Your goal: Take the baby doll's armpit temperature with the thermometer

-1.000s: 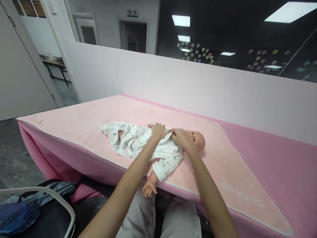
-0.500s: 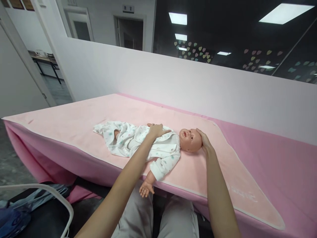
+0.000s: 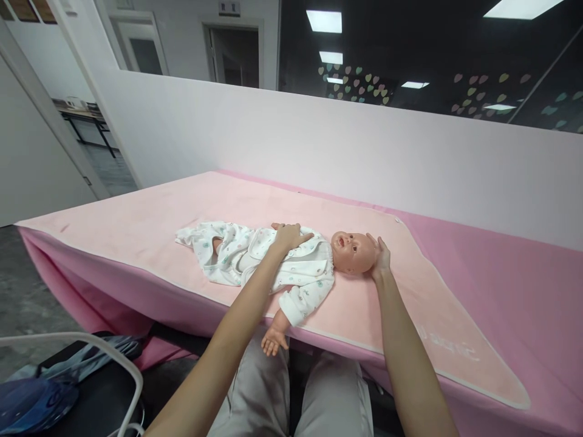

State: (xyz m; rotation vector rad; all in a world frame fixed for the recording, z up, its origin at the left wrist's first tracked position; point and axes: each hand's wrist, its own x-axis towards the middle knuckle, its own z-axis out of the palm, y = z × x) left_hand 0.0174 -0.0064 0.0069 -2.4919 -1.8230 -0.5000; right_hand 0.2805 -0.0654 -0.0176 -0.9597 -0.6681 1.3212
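Note:
A baby doll point(image 3: 291, 264) in white printed clothes lies on its back on a peach mat point(image 3: 150, 212), its head to the right. Across its chest rests my left hand point(image 3: 290, 237), fingers stretched out over the jacket. My right hand point(image 3: 381, 255) cups the crown of the doll's bald head point(image 3: 355, 253), fingers apart and partly hidden behind it. The doll's near arm point(image 3: 276, 334) hangs over the table's front edge, palm showing. One leg is partly bare through a gap in the trousers.
Pink cloth point(image 3: 510, 267) covers the table beneath the mat. A white wall point(image 3: 319, 145) with dark glass above runs along the back. At lower left stands a black chair point(image 3: 98, 388) with a white curved frame and a blue bag point(image 3: 36, 400).
My right hand has shifted slightly at the doll's head, its fingers moving from over the top toward the back. My left hand stays on the chest. The view has tilted a little.

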